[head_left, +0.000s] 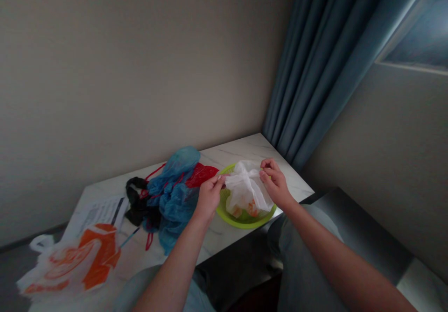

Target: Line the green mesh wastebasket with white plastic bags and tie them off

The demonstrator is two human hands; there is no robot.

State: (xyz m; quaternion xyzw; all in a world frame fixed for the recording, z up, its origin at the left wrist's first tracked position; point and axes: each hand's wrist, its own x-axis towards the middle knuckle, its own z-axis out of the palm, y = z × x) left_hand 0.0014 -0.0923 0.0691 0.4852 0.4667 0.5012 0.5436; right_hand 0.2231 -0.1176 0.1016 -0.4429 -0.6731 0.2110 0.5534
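A white plastic bag [248, 188] with orange print low on its front is stretched between my two hands, over a green plastic basket [229, 219]. My left hand [210, 193] pinches the bag's left side, thumb and fingers closed. On the opposite side, my right hand [275, 179] grips the bag's upper right part with bent fingers. The bag looks crossed or knotted near its middle; its lower part hangs inside the basket. Just left of the basket lies a crumpled red plastic bag [201, 174], close to my left hand.
Blue plastic bags [178, 200] with red drawstrings and a black bag [136, 204] lie heaped on the marble-patterned table [241, 146]. A printed sheet [96, 214] and a white-and-orange bag [75, 258] are at the left. Wall and blue curtain [315, 69] stand behind.
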